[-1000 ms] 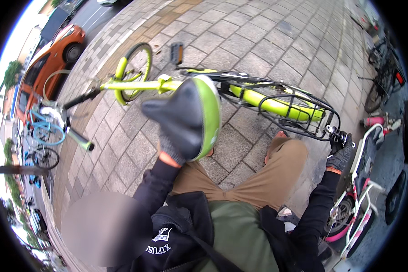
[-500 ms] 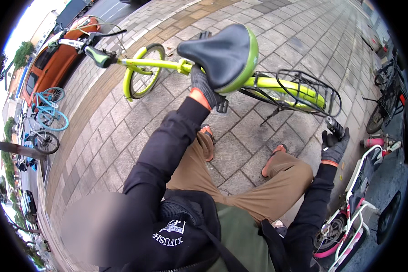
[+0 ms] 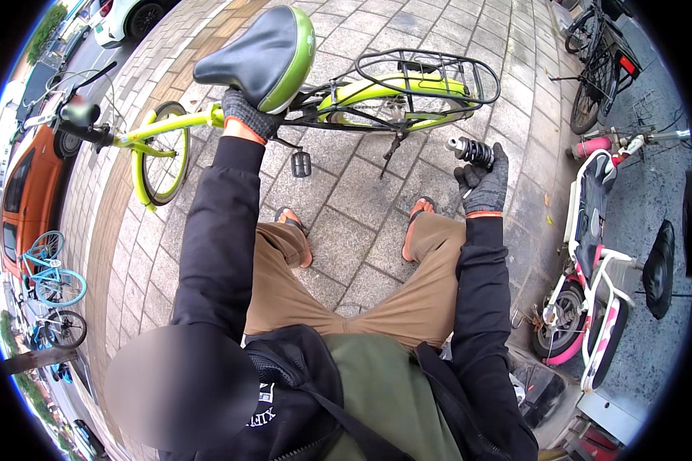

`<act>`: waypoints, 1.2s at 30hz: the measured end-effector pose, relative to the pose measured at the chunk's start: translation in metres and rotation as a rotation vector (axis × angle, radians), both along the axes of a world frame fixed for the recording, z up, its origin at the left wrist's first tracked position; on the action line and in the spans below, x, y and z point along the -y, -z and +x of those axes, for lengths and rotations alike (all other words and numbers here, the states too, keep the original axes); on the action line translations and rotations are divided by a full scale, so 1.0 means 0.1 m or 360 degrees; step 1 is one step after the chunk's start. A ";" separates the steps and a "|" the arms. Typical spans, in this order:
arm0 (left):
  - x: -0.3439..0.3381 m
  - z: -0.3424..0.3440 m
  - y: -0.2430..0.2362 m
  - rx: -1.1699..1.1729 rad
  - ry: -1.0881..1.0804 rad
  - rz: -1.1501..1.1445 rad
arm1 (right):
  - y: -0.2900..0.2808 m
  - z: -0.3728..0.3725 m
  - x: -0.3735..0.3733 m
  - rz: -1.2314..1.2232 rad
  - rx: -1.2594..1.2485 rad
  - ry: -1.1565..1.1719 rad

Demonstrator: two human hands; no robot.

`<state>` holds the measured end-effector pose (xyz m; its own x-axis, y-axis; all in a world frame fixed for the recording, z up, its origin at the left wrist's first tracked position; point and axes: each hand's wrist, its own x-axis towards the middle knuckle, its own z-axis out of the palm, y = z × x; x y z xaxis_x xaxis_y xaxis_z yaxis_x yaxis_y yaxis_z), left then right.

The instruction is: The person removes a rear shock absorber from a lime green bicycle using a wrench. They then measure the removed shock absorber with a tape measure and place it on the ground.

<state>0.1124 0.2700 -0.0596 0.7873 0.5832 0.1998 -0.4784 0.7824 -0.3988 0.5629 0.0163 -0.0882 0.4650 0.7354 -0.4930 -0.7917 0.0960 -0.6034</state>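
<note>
Head view: left hand (image 3: 247, 114), gloved, grip clamped on the yellow-green bicycle (image 3: 181, 125) at the underside of the black-and-green saddle (image 3: 257, 58); fingertips hidden. Right hand (image 3: 486, 183), also gloved, grip clamped on a black coil-spring shock absorber (image 3: 474, 151), silver end pointing left, held up off the paving (image 3: 346, 200), near the bike's black rear rack (image 3: 480, 77), not touching it. Bike stands across the paving ahead of the sandalled feet (image 3: 415, 219). Pink-and-white scooter (image 3: 592, 253) at far right, orange car (image 3: 31, 184) far left.
</note>
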 end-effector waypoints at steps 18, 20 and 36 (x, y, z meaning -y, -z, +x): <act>0.33 0.24 -0.36 -0.2057 -0.0796 0.0205 | 0.20 -0.05 -0.04 0.0099 0.0229 -0.0191; 0.36 0.35 -0.43 -0.2122 -0.0752 0.0158 | 0.18 -0.05 -0.06 0.0035 0.0262 -0.0172; -0.28 0.50 0.20 -0.2175 -0.0672 0.0221 | 0.24 -0.16 -0.23 0.0065 0.0419 -0.0365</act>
